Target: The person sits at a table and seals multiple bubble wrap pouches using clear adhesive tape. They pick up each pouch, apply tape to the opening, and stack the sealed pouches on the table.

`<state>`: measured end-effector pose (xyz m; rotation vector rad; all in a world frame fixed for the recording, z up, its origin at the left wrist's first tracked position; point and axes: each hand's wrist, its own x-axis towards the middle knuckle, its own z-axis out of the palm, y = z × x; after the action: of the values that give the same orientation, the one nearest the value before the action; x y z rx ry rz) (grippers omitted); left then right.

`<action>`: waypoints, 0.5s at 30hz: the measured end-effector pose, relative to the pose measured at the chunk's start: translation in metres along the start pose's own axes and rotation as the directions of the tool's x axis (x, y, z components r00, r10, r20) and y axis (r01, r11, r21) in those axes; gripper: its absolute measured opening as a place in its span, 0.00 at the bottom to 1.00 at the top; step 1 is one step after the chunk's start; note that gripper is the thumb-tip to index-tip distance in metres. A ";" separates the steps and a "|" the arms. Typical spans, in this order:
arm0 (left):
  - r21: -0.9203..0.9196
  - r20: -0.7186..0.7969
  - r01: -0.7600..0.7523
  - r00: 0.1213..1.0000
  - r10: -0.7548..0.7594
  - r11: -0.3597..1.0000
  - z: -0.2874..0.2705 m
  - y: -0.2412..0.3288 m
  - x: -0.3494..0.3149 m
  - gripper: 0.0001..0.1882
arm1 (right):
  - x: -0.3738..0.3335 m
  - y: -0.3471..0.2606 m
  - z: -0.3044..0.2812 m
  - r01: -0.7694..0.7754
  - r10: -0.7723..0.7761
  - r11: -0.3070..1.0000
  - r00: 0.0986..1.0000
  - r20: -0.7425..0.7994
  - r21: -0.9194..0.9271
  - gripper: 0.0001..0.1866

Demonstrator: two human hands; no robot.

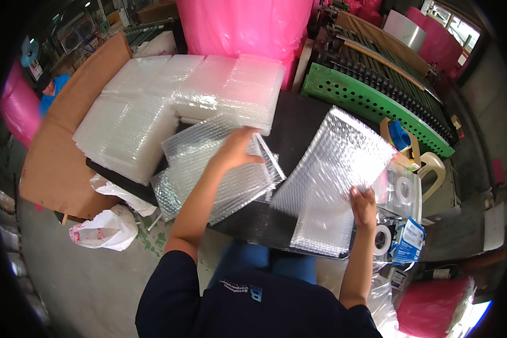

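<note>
My right hand [363, 207] is closed on the lower right edge of a shiny bubble-wrap sheet [349, 147], raised at a tilt and slightly blurred. Beneath it, another bubble-wrap sheet [321, 228] lies at the table's front edge. Over a loose, fanned-out pile of clear bubble-wrap bags [208, 188] is my left hand [236, 149], thumb and fingers apart. Whether its fingertips touch the top bag, I cannot tell. Behind the pile, neat stacks of bubble-wrap bags [124, 124] form an L on the black table [296, 115].
A brown cardboard sheet [62, 146] stands at the left. On the right are a green perforated machine [372, 104], tape rolls [404, 190], a blue packet [409, 239] and a small box with blue tape [399, 135]. White plastic bags [110, 228] hang at lower left.
</note>
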<state>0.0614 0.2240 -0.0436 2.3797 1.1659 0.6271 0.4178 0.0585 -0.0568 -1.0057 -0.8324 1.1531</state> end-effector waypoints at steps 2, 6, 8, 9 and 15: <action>0.281 -0.017 0.274 0.959 -0.281 0.920 0.002 -0.075 -0.023 0.52 | -0.033 0.017 -0.009 0.001 0.005 0.989 0.999 -0.040 0.151 0.12; 0.386 0.124 0.387 0.878 -0.462 0.837 0.015 -0.090 -0.033 0.52 | -0.098 0.053 -0.002 -0.064 0.104 0.974 0.979 -0.178 0.218 0.09; 0.308 0.230 0.370 0.865 -0.446 0.876 0.009 -0.096 -0.026 0.52 | -0.113 0.070 0.003 -0.105 0.157 0.967 0.964 -0.217 0.232 0.07; 0.267 0.289 0.369 0.851 -0.439 0.890 0.009 -0.101 -0.023 0.52 | -0.123 0.079 0.004 -0.133 0.191 0.962 0.953 -0.237 0.239 0.07; -0.240 0.195 0.262 0.956 -0.218 0.935 -0.027 -0.069 -0.044 0.44 | -0.141 0.095 0.025 -0.146 0.182 0.934 0.980 -0.082 0.326 0.09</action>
<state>-0.0214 0.2316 -0.0686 1.9861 1.1958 0.4594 0.3322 -0.0650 -0.1408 -0.8712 -0.4582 1.3135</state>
